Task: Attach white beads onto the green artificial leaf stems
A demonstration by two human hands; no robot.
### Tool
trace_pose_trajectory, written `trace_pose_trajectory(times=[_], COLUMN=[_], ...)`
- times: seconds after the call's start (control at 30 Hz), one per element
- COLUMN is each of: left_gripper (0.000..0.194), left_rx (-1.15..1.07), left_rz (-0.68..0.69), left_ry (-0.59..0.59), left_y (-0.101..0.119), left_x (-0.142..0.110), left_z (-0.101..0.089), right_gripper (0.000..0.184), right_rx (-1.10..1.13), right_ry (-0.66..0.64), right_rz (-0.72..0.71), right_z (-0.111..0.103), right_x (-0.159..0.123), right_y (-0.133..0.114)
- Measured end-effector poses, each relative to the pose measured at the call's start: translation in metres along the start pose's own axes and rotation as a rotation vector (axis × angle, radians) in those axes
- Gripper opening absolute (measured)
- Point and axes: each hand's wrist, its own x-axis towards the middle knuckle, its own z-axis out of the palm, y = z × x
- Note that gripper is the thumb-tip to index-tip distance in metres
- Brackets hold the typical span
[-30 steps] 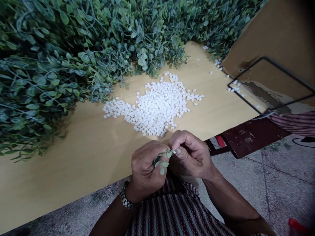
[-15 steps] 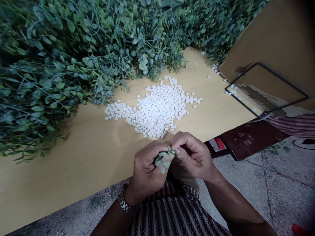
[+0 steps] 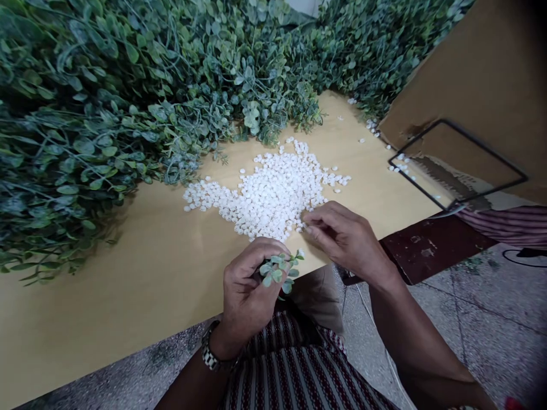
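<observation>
My left hand (image 3: 248, 287) is closed round a small green artificial sprig (image 3: 278, 270), held just off the near edge of the tan table (image 3: 141, 267). My right hand (image 3: 342, 236) rests at the near edge of a heap of small white plastic pieces (image 3: 273, 191), its thumb and fingers pinched together at the pieces. What the fingertips hold is too small to name. A metal watch sits on my left wrist.
A big mass of artificial green foliage (image 3: 106, 114) fills the table's far and left sides. A cardboard sheet (image 3: 478, 74) leans at the right with a black wire frame (image 3: 453, 165) before it. Loose white pieces (image 3: 371, 125) lie scattered near the cardboard. A dark red stool (image 3: 431, 242) stands below.
My right hand has left the sprig and moved forward to the white heap. My left hand keeps the sprig, whose leaves now stick out more.
</observation>
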Motion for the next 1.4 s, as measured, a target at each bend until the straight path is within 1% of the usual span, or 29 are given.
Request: trace_pose_trajectory(times=[0.07,0.17,0.27,0.33,0.4,0.47,0.5,0.6,0.7,0.8,0.9,1.03,1.13,1.27,1.4], left_gripper=[0.009,0.008,0.006,0.006,0.008,0.011,0.011,0.011,0.01,0.015,0.021,0.018,0.018,0.018,0.016], left_rx=[-0.017,-0.053,-0.071,-0.074,-0.082,-0.088,-0.083,-0.047,-0.037,-0.062,-0.066,-0.102,-0.103,-0.046,-0.007], left_rz=[-0.01,-0.04,-0.047,-0.041,-0.033,-0.037,-0.048,-0.089,-0.104,-0.095,-0.069,0.011,0.032,0.056,0.051], left_ry=[0.006,0.014,0.008,-0.014,-0.043,-0.063,-0.066,-0.064,-0.066,-0.11,-0.134,-0.073,-0.029,-0.003,-0.011], left_y=[0.001,0.001,0.0,0.0,0.0,0.001,0.001,0.003,0.007,0.01,0.01,0.004,0.001,0.003,0.005], left_x=[0.001,0.002,0.001,0.0,0.0,0.0,0.0,0.0,0.001,0.001,0.002,0.002,0.003,0.005,0.006], left_z=[0.0,0.0,0.0,-0.001,-0.002,-0.002,-0.002,-0.002,-0.003,-0.004,-0.004,-0.001,0.002,0.004,0.007], right_gripper=[0.011,0.012,0.01,0.007,0.003,0.003,0.003,0.006,0.012,0.015,0.016,0.021,0.024,0.024,0.022], right_rx=[-0.061,-0.086,-0.068,0.024,0.18,0.334,0.397,0.523,0.587,0.604,0.561,0.529,0.544,0.574,0.576], right_ry=[-0.031,0.027,0.105,0.173,0.23,0.231,0.215,0.167,0.158,0.184,0.234,0.267,0.298,0.321,0.357], right_rz=[-0.029,-0.041,0.001,0.088,0.197,0.263,0.267,0.229,0.22,0.204,0.163,0.096,0.063,0.079,0.104], right_z=[0.005,0.008,0.007,0.006,0.005,0.005,0.006,0.007,0.006,0.004,0.002,0.004,0.007,0.009,0.012], right_x=[0.003,0.001,-0.005,-0.01,-0.014,-0.017,-0.018,-0.019,-0.019,-0.02,-0.023,-0.025,-0.026,-0.026,-0.024], right_y=[0.002,0.002,0.002,0.0,-0.005,-0.013,-0.018,-0.031,-0.038,-0.042,-0.046,-0.05,-0.052,-0.053,-0.052])
